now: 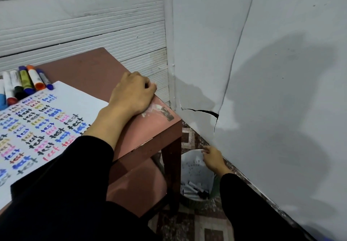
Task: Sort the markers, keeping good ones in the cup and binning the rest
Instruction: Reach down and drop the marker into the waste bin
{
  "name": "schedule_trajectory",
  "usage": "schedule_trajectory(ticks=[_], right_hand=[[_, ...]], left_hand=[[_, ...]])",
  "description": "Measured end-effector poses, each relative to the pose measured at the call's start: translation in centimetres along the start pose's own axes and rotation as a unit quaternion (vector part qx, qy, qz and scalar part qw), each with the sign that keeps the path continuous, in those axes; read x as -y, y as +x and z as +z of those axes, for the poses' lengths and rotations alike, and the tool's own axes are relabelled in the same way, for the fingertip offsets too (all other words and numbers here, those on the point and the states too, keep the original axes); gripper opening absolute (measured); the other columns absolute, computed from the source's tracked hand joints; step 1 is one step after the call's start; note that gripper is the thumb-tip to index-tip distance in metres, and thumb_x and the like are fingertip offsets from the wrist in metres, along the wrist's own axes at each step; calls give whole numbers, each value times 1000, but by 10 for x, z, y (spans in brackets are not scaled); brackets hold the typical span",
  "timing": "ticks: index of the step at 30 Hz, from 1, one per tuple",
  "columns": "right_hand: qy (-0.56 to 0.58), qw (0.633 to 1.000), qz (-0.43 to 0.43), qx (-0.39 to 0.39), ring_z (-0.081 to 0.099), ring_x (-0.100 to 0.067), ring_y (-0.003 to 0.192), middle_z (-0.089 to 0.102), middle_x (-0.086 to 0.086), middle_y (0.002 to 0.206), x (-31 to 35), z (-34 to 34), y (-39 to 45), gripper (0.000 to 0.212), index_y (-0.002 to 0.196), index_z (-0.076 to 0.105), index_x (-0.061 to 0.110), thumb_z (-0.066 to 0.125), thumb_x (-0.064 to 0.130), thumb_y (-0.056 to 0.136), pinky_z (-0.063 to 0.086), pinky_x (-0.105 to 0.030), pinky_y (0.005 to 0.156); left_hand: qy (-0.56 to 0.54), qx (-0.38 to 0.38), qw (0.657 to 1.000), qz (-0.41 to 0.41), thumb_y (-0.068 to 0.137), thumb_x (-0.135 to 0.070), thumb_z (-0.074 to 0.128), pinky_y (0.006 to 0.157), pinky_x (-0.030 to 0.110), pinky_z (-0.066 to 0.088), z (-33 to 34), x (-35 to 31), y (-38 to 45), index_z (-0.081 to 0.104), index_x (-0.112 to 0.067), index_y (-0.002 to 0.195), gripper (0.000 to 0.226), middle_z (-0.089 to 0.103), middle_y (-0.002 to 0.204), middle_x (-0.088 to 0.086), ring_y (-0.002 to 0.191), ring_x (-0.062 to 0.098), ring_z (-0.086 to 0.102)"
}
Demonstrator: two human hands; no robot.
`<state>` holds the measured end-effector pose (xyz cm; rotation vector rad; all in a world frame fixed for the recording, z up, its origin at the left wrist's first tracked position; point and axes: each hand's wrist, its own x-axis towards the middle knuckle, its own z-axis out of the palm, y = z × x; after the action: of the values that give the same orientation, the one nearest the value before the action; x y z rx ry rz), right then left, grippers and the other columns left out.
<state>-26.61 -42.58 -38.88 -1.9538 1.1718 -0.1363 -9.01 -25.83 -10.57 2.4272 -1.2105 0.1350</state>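
Note:
Several markers [26,82] with coloured caps lie side by side at the table's far left, above a white sheet [62,109] covered in coloured "test" scribbles. My left hand [133,94] rests on the brown table's right edge, its fingers curled and nothing visible in them. My right hand [212,159] hangs low beside the table, just above a bin [189,167] lined with a white bag. Its fingers are loosely stretched and hold nothing. Several discarded markers [195,189] lie at the bottom of the bin. No cup is in view.
The brown table [105,67] stands in a corner, with a ribbed white shutter behind and a cracked white wall [262,71] to the right. A lower shelf [139,184] sits under the tabletop. The bin stands on patterned floor tiles [204,227] between table leg and wall.

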Motion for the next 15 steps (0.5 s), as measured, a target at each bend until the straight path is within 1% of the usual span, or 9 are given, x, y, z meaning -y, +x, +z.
schedule_trajectory(ticks=[1,3,4,5,7,8,11,12,15], right_hand=[[11,1000,-13,-20,65,-29,103,67,-14,117,5,-2,-2,30,122,61,2,52,8,94,50,-40,94],[32,998,-38,-45,67,-24,79,71,-8,89,18,-5,-9,19,105,67,3,52,11,96,55,-39,82],[37,996,-51,-55,65,-21,72,69,-5,79,24,-6,-13,18,96,68,4,53,12,96,55,-40,79],[38,995,-62,-66,65,-20,70,68,-3,74,30,-9,-17,19,90,68,5,53,14,96,55,-42,78],[48,992,-81,-85,65,-20,72,67,-3,73,45,-15,-26,19,86,68,7,54,16,95,55,-41,76],[61,990,-92,-92,65,-19,71,67,-3,73,54,-20,-31,18,87,68,8,54,15,95,55,-38,74],[100,980,-128,-110,62,-12,67,64,0,71,93,-41,-45,15,88,66,10,55,14,96,47,-17,60],[110,976,-144,-119,62,-11,68,65,-1,73,110,-50,-48,14,90,67,9,55,15,95,44,-15,59],[164,961,-189,-121,59,-5,60,65,-1,71,172,-80,-55,12,90,67,10,58,14,95,45,-14,58]], left_hand=[[-3,1,1000,1,98,-35,43,84,39,36,0,0,0,42,-21,58,43,48,94,4,113,30,43],[-4,4,1000,-3,99,-36,42,83,39,36,0,0,0,43,-21,59,42,52,98,6,114,30,42],[-3,5,1000,-5,99,-36,42,83,40,36,0,0,0,43,-22,59,42,52,100,6,115,29,42],[-5,7,1000,-7,99,-36,42,84,40,37,-1,-1,-1,43,-22,60,42,51,100,5,116,29,41],[-6,11,1000,-10,99,-36,41,84,41,37,-1,-2,-1,44,-22,61,40,48,98,2,116,28,41],[-5,11,1000,-9,99,-36,41,83,40,36,-1,-2,-1,46,-22,62,39,47,98,2,114,28,41],[-17,-4,1000,-2,98,-32,43,77,35,35,1,0,-1,54,-14,68,37,50,93,4,101,25,45],[-30,-13,999,-1,98,-30,44,74,34,34,1,1,0,57,-10,71,36,53,89,6,94,25,48],[-101,-20,994,-34,98,-23,48,68,28,33,-14,3,6,65,-6,82,28,60,83,4,83,22,53]])
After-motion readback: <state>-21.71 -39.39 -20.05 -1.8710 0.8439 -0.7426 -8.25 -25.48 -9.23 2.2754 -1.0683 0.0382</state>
